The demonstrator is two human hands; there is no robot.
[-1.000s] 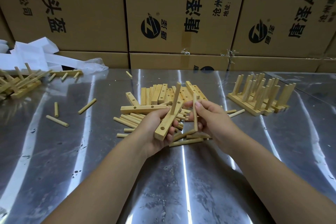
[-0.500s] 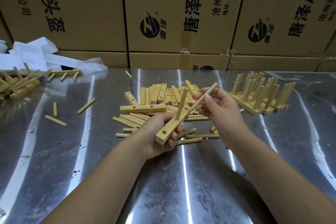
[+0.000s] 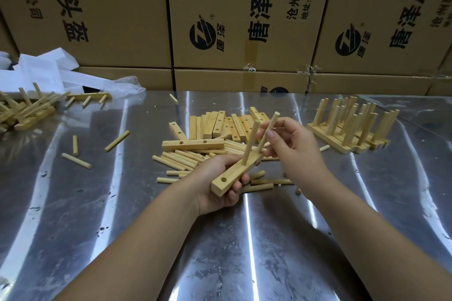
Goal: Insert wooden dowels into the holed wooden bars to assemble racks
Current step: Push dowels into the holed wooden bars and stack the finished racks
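Head view: left hand (image 3: pixel 208 178) grips a bar (image 3: pixel 232 173) from below, tilted above the table (image 3: pixel 122 203). One dowel (image 3: pixel 249 144) stands in its middle hole; the near hole is empty. Right hand (image 3: pixel 293 146) pinches a second dowel (image 3: pixel 272 122), lower end at the bar's far end; seated or not, cannot tell. Loose bars (image 3: pixel 220 127) and loose dowels (image 3: pixel 181 159) lie just behind; racks (image 3: pixel 352 129) stand at right.

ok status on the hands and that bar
Left hand grips bar, first dowel seated. Right hand pinches second dowel near bar's far end. No obstruction seen.
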